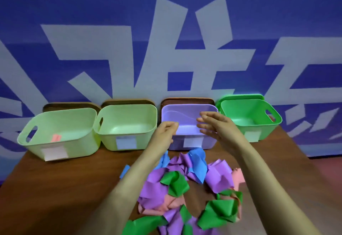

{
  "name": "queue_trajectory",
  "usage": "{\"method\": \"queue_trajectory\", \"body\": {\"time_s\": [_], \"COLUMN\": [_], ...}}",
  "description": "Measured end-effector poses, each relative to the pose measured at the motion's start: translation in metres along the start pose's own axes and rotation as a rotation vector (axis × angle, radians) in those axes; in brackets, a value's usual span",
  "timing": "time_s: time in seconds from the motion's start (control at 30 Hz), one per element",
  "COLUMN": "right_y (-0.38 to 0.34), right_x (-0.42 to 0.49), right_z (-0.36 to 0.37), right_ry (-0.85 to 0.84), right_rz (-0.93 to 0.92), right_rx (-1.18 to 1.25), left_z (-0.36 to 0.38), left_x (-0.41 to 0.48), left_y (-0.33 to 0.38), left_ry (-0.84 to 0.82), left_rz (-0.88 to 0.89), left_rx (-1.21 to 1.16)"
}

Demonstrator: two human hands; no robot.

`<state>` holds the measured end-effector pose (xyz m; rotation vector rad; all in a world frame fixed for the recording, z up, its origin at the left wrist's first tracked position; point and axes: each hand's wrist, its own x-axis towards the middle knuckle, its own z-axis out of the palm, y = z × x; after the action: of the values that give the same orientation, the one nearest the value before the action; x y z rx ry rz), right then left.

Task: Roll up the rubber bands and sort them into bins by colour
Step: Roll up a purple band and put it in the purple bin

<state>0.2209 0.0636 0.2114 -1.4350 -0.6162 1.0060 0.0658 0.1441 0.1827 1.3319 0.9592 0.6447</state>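
Four bins stand in a row along the far edge of your brown table (55, 188), against the blue wall (92, 3). From your left: a pale green bin (57, 133) with a pink strip (56, 138) lying on its floor and a white label on its front; a second pale green bin (127, 125), which looks empty and carries a bluish label; a purple bin (187, 116); and a bright green bin (249, 114) at the right end, its inside showing nothing, with a pale label partly hidden by your arm. Flat lids lean behind the bins.

Both your hands hover over the purple bin. Your left hand (165, 130) sits over its left front rim, fingers curled in towards the thumb; whether it pinches anything, you cannot tell from here. Your right hand (214, 123) is over the bin's right side, fingers spread and loose, holding nothing visible. The floor of the purple bin shows a pale patch between your hands, too blurred to name.

The loose rubber bands (185, 188) lie heaped on the table near you, below your forearms: purple, blue, green and pink pieces tangled together, unrolled.
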Motion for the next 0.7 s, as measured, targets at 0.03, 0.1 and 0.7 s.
{"method": "queue_trajectory", "body": {"time_s": [0.03, 0.1, 0.7], "right_y": [0.009, 0.031, 0.217], "right_x": [-0.004, -0.010, -0.023], "right_z": [-0.012, -0.033, -0.038], "right_ry": [0.006, 0.013, -0.253], "right_rz": [0.006, 0.021, -0.256], "right_rx": [-0.005, -0.015, -0.536], "left_z": [0.012, 0.031, 0.035], "left_x": [-0.003, -0.008, -0.040], "left_y": [-0.013, -0.038, -0.200], "left_ry": [-0.001, 0.015, 0.183], "left_rz": [-0.015, -0.029, 0.368], "left_rx": [0.000, 0.009, 0.759]}}
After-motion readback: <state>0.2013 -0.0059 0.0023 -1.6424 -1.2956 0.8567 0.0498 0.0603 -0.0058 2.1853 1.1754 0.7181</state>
